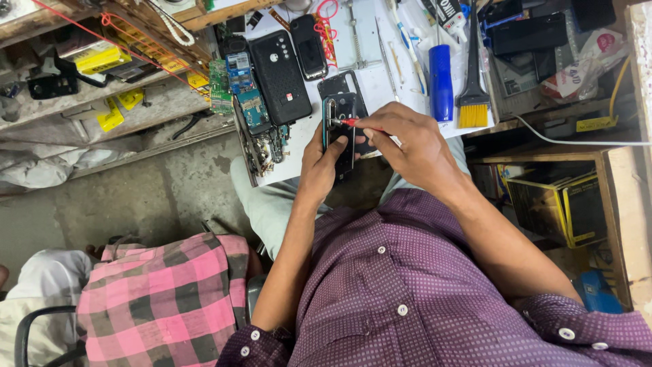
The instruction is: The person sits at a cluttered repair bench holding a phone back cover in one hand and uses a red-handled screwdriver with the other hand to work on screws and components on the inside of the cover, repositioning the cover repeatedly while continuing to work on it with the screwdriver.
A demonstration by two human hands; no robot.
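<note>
My left hand (324,165) grips a dark, opened mobile phone (339,119) from below, holding it over the near edge of the white work mat (370,81). My right hand (407,139) pinches a thin screwdriver with a red handle (348,122), its metal tip resting on the phone's upper part. My fingers cover the phone's lower half.
A black phone back cover (280,75), another dark phone (309,46), circuit boards (244,95), a blue cylinder (440,81) and a yellow-bristled brush (473,102) lie on the mat. A person in a pink checked shirt (163,299) sits at my left. Yellow-black boxes (557,207) stand right.
</note>
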